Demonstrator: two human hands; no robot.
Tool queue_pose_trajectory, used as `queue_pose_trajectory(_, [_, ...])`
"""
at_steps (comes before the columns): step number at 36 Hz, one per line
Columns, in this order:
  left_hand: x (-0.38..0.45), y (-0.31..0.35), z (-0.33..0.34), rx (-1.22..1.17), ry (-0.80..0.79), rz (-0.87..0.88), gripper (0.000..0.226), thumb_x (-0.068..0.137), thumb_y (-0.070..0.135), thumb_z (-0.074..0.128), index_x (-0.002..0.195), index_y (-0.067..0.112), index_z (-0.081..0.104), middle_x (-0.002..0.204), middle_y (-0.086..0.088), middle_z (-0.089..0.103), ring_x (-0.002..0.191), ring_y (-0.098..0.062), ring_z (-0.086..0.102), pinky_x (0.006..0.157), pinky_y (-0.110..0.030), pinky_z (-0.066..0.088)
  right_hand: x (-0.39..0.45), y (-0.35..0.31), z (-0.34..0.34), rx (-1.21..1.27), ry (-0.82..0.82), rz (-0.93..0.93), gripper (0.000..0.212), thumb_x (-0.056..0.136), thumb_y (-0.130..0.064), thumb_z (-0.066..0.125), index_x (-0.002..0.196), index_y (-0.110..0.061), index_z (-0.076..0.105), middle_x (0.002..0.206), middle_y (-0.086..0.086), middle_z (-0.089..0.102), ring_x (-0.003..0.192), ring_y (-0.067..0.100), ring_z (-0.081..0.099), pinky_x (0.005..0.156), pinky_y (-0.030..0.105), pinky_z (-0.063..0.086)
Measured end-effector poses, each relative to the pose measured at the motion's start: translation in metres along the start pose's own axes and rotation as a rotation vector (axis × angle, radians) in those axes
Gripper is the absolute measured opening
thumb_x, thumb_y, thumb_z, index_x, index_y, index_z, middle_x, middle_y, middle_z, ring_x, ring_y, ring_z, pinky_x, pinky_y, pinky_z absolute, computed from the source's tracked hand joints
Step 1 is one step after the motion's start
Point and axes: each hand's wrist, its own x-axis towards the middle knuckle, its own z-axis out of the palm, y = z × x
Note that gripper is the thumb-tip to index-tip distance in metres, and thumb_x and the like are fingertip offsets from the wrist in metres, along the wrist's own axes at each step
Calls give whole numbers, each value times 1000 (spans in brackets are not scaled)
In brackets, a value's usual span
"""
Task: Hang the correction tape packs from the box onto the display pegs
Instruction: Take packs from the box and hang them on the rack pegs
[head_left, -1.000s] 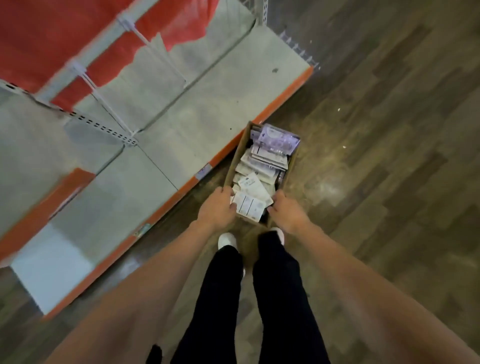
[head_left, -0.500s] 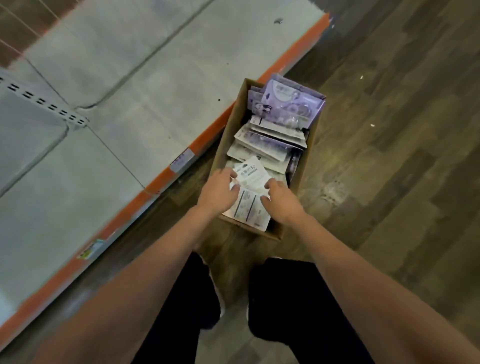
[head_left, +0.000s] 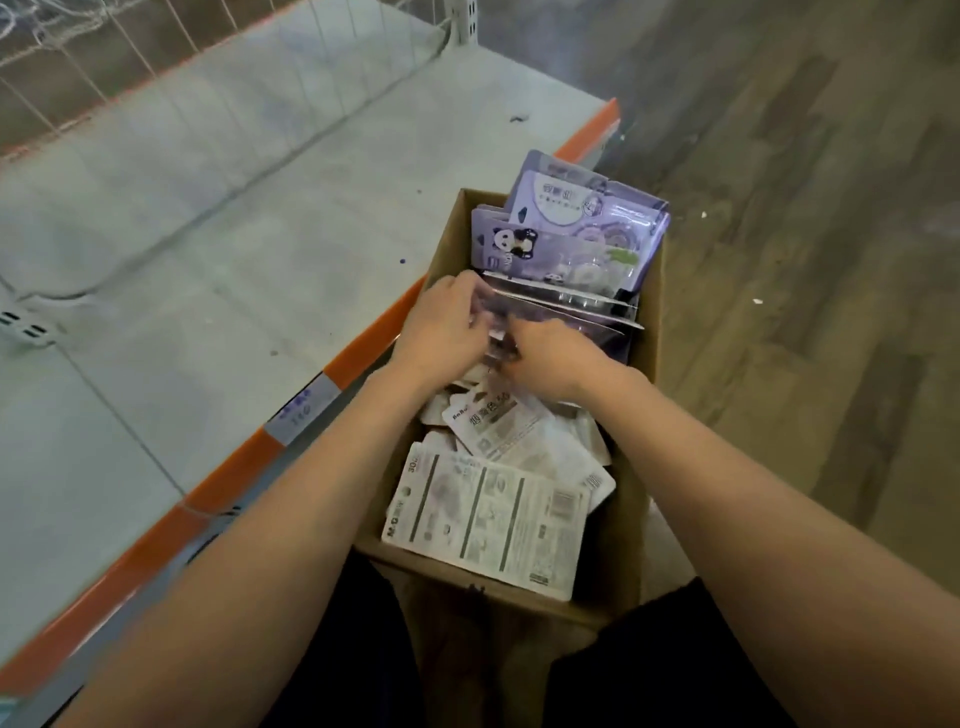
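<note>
Here, a person bends over a cardboard box (head_left: 641, 525) standing on a wood-patterned floor (head_left: 810, 270), both bare forearms reaching in from six o'clock. The left hand (head_left: 441, 332) and right hand (head_left: 550, 358) meet at the middle of the box, fingers curled in among the purple correction tape packs (head_left: 576, 234) stacked on edge toward twelve o'clock. The left hand's fingers are bent round the near edge of a clear-fronted pack (head_left: 550, 306); the right hand's fingers are tucked beneath it (motion blur hides exactly what they hold, so its grasp cannot be told). Nearer six o'clock, more packs lie face down, their white printed backs showing, with one large backing card (head_left: 483, 525) resting over the box's near rim. At nine o'clock of the box runs a low grey shelf (head_left: 197, 249) with an orange front edge (head_left: 363, 353) carrying a small price label (head_left: 301, 410). White wire mesh (head_left: 156, 67) rises behind the shelf at eleven o'clock.
</note>
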Motion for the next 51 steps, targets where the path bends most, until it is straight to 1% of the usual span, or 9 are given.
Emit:
queue_pose_trajectory(5, [-8, 13, -9, -101, -11, -1, 22, 96, 16, 51, 118, 15, 55, 107, 4, 56, 81, -6, 51, 75, -20, 38, -6, 2, 14, -33, -136, 80, 14, 95, -23, 50, 97, -10, 56, 92, 8, 59, 79, 24, 55, 60, 30, 42])
queue_pose_trajectory(10, [-8, -8, -11, -11, -13, 6, 23, 94, 22, 54, 117, 19, 55, 111, 0, 59, 93, -14, 57, 80, -30, 48, 1, 1, 0, 63, -110, -6, 27, 91, -25, 61, 71, -15, 47, 77, 0, 48, 76, 19, 48, 56, 25, 34])
queue_pose_trajectory(17, [-7, 4, -30, -145, 106, -55, 36, 93, 25, 57, 126, 11, 50, 123, -4, 58, 108, -16, 54, 81, -21, 36, -11, -8, -34, 832, 261, 64, 8, 96, -16, 56, 88, -13, 59, 99, 9, 66, 93, 25, 65, 82, 40, 55])
queue_pose_trajectory(23, [-10, 2, -37, -519, 31, -209, 58, 91, 28, 64, 136, 14, 30, 103, 8, 54, 93, -13, 57, 74, -22, 48, -12, -5, -40, 1255, 433, 135, 13, 98, -12, 51, 86, -9, 56, 97, 5, 68, 93, 22, 66, 75, 36, 59])
queue_pose_trajectory(28, [-12, -1, -40, -584, -88, -176, 22, 92, 23, 62, 113, 20, 55, 120, 2, 66, 99, -15, 66, 86, -37, 56, -15, -6, -47, 1508, 492, 97, 14, 100, -6, 45, 92, -6, 55, 92, 2, 68, 78, 11, 66, 57, 21, 55])
queue_pose_trajectory(32, [-12, -1, -44, -548, -38, -208, 25, 94, 21, 60, 117, 13, 56, 124, -2, 64, 105, -20, 64, 90, -42, 54, -13, -8, -40, 1434, 374, 130, 16, 99, -6, 47, 89, -7, 59, 99, 9, 69, 82, 17, 68, 59, 24, 58])
queue_pose_trajectory(37, [-11, -6, -50, -557, 106, -268, 27, 94, 20, 58, 119, 10, 57, 122, -4, 64, 104, -22, 65, 88, -44, 55, -14, -10, -21, 808, 22, 52, 10, 97, -12, 53, 97, -11, 63, 95, 9, 69, 75, 13, 65, 65, 21, 58])
queue_pose_trajectory(48, [-14, -17, -68, -652, 221, -312, 20, 96, 18, 56, 116, 17, 55, 124, 2, 63, 94, -9, 62, 64, -16, 50, -10, -22, 32, 330, -418, -38, 22, 91, -17, 64, 110, -7, 65, 105, 13, 69, 78, 18, 61, 68, 24, 52])
queue_pose_trajectory(51, [-16, -20, -74, -687, 231, -319, 20, 97, 17, 55, 117, 17, 55, 124, 3, 63, 92, -6, 61, 58, -12, 49, -12, -26, 35, 266, -484, -74, 31, 87, -23, 69, 114, -11, 60, 100, 1, 61, 87, 17, 56, 73, 27, 49])
